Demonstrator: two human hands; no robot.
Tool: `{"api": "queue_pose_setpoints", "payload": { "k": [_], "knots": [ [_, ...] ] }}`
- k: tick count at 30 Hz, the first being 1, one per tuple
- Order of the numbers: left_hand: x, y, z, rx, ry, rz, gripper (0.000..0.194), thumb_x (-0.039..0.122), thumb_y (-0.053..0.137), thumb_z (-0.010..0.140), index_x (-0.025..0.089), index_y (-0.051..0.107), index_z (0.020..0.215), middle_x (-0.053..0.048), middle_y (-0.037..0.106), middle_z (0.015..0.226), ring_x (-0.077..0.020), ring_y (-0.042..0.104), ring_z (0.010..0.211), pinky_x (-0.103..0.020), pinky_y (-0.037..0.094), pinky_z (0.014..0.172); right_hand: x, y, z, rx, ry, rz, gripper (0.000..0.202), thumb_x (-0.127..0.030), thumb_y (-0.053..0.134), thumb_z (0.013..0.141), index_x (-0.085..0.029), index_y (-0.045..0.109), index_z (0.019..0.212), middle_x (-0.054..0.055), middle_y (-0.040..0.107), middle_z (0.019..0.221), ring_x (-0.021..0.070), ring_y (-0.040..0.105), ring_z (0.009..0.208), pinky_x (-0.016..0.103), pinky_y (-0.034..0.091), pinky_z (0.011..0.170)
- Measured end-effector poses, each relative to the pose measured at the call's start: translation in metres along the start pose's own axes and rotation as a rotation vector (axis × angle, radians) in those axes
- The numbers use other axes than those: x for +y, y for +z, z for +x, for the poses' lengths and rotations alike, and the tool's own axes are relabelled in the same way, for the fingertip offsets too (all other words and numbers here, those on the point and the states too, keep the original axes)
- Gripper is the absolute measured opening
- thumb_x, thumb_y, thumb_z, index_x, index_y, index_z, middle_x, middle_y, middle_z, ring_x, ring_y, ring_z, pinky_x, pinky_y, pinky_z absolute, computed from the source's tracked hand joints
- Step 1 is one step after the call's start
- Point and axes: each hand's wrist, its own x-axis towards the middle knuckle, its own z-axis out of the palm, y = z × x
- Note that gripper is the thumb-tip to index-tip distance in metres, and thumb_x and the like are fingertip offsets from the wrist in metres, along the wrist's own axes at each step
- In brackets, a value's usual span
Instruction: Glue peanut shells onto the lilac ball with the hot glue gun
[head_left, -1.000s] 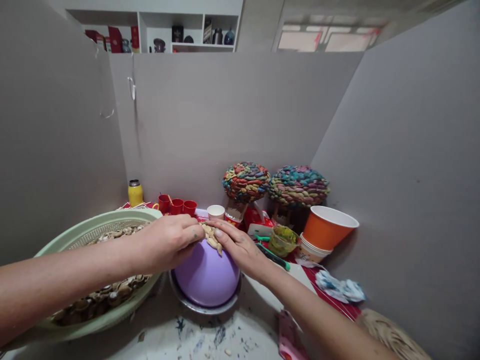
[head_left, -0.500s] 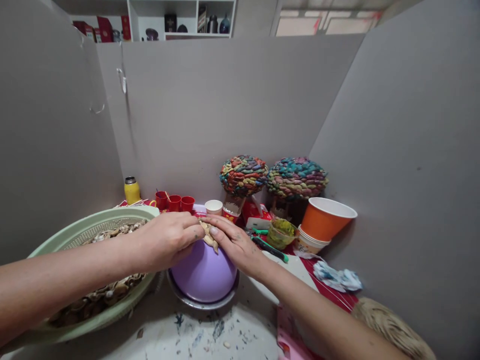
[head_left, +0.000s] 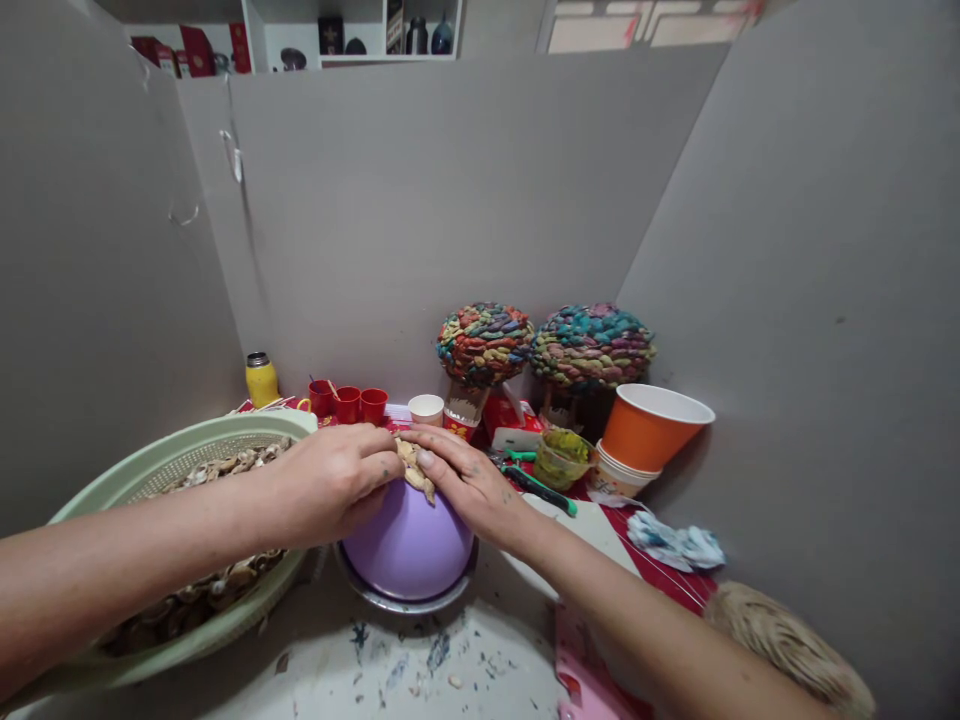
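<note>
A smooth purple dome, like a balloon [head_left: 411, 555], sits in a shallow metal bowl [head_left: 411, 605]. On its top lie tan, pointed pieces that look like peanut shells [head_left: 417, 472]. My left hand [head_left: 349, 475] is closed at the left of these shells, fingers curled and pinched; what they hold is hidden. From the right, my right hand [head_left: 465, 480] rests on the dome with fingers stretched out and its thumb against the shells. Left of the dome, a pale green colander [head_left: 82, 505] holds many brown, curled shells [head_left: 217, 590], partly behind my left forearm.
Behind stand red cups [head_left: 347, 404], a white paper cup [head_left: 426, 409] and a yellow bottle [head_left: 262, 382]. Two multicoloured lumpy domes [head_left: 486, 345] stand on stems. To the right are an orange paper bucket [head_left: 652, 430], green-handled cutters [head_left: 547, 492], a stained cloth [head_left: 676, 542] and a cord coil [head_left: 787, 640].
Both hands keep almost the same place on the purple dome. The fingers of my left hand have shifted slightly at the shells. The view has moved a little.
</note>
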Motion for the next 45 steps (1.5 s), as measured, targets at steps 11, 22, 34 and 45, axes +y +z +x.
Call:
{"api": "queue_pose_setpoints", "payload": {
  "k": [11, 22, 34, 45],
  "knots": [
    [0.000, 0.001, 0.001, 0.031, -0.030, -0.091, 0.022, 0.009, 0.045, 0.088, 0.014, 0.064, 0.097, -0.009, 0.069, 0.090, -0.0175, 0.062, 0.078, -0.030, 0.052, 0.069, 0.000, 0.001, -0.002, 0.020, -0.014, 0.002, 0.042, -0.045, 0.039, 0.099, -0.021, 0.063, 0.125, 0.012, 0.061, 0.132, 0.0254, 0.050, 0.129, 0.048, 0.036, 0.110],
    [-0.001, 0.002, -0.004, 0.050, -0.058, -0.166, 0.019, 0.014, 0.050, 0.089, 0.014, 0.068, 0.094, -0.011, 0.069, 0.096, -0.0183, 0.063, 0.085, -0.031, 0.053, 0.074, 0.001, -0.001, -0.003, 0.016, -0.025, 0.017, 0.044, -0.045, 0.041, 0.099, -0.019, 0.064, 0.125, 0.013, 0.060, 0.132, 0.0261, 0.050, 0.127, 0.048, 0.039, 0.108],
    [-0.004, -0.012, -0.014, 0.232, -0.348, -0.317, 0.012, 0.021, 0.056, 0.090, 0.015, 0.064, 0.096, -0.008, 0.068, 0.095, -0.0169, 0.063, 0.089, -0.034, 0.053, 0.082, 0.003, -0.003, -0.008, 0.029, -0.004, 0.052, 0.044, -0.051, 0.041, 0.099, -0.024, 0.064, 0.126, 0.011, 0.059, 0.135, 0.0280, 0.048, 0.130, 0.051, 0.036, 0.110],
    [-0.012, 0.011, -0.020, 0.053, -0.541, -0.765, 0.059, 0.027, 0.067, 0.082, 0.021, 0.044, 0.137, -0.017, 0.055, 0.138, -0.0257, 0.058, 0.122, -0.045, 0.052, 0.096, 0.008, -0.003, -0.012, 0.031, 0.015, 0.084, 0.043, -0.050, 0.043, 0.098, -0.024, 0.064, 0.126, 0.013, 0.054, 0.139, 0.0275, 0.045, 0.133, 0.049, 0.034, 0.112]
  ]
}}
